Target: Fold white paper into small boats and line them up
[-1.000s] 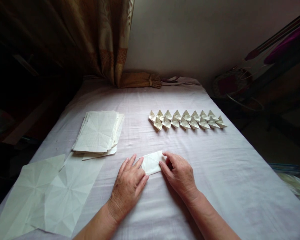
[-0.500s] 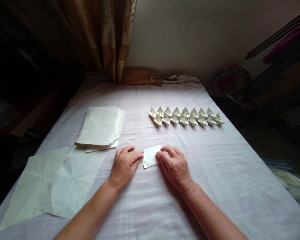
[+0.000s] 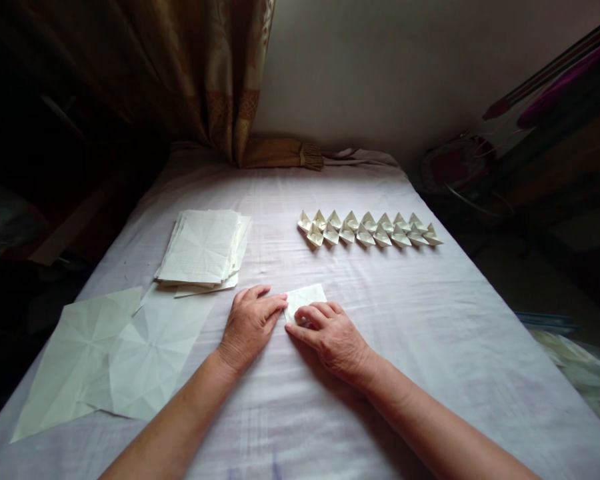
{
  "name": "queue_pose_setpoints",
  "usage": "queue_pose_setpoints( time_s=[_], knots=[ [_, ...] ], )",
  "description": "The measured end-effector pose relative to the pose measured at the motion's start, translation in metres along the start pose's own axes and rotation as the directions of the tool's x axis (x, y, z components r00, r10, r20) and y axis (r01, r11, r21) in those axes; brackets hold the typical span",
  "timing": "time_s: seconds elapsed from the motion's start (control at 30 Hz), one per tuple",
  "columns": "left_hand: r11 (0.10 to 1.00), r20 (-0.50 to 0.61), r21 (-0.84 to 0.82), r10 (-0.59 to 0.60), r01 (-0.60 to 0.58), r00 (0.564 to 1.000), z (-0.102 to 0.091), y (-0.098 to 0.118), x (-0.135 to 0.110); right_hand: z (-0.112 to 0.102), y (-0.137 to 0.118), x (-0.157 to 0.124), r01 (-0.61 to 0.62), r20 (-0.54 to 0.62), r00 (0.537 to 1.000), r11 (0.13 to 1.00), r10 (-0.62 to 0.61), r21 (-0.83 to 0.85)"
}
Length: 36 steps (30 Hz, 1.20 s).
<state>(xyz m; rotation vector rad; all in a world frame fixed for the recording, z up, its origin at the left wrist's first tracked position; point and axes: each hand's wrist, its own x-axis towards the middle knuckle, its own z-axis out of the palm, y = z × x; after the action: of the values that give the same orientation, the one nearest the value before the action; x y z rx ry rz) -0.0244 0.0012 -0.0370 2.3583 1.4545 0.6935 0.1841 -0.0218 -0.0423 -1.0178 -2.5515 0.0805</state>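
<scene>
Mid-frame, the folded paper (image 3: 311,294) lies flat on the white cloth (image 3: 430,320). The left hand (image 3: 253,323) pins its left edge and the right hand (image 3: 333,337) presses fingertips across it; neither grasps anything. Steadying one side while pressing evenly should sharpen the crease.

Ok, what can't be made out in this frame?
Head view only:
- Folded paper: near half hidden by right hand and left hand; pressing or pinching unclear.
- Paper stack: sheet count too fine.
- Row of small folded pieces: too small for fold detail.
- Dark area left of the curtain: underexposed.
- Pale clutter at right edge: blurred, cut off.
</scene>
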Motion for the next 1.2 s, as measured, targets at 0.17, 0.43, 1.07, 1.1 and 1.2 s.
queue_pose_setpoints(
  time_s=[0.17, 0.43, 1.07, 1.1, 1.2],
  knots=[
    [1.000, -0.001, 0.002, -0.012, 0.012, 1.000, -0.002, 0.003, 0.000, -0.003, 0.000, -0.003, 0.028, 0.006, 1.000, 1.000, -0.028, -0.014],
    [0.999, 0.011, 0.037, -0.013, 0.013, 1.000, -0.005, 0.011, -0.004, -0.003, -0.013, -0.009, -0.093, 0.020, 0.995, 0.996, 0.093, -0.011],
    [0.996, 0.037, 0.084, -0.008, 0.005, 0.999, -0.005, 0.012, -0.005, -0.017, -0.009, -0.042, -0.501, -0.141, 0.865, 0.845, 0.481, -0.186],
    [0.996, 0.038, 0.085, -0.012, 0.008, 0.999, -0.005, 0.012, -0.005, -0.016, -0.009, -0.041, -0.508, -0.165, 0.860, 0.844, 0.483, -0.174],
    [0.997, 0.036, 0.082, -0.011, 0.008, 0.999, -0.004, 0.013, -0.006, -0.013, -0.017, -0.035, -0.485, -0.200, 0.868, 0.864, 0.455, -0.138]
  ],
)
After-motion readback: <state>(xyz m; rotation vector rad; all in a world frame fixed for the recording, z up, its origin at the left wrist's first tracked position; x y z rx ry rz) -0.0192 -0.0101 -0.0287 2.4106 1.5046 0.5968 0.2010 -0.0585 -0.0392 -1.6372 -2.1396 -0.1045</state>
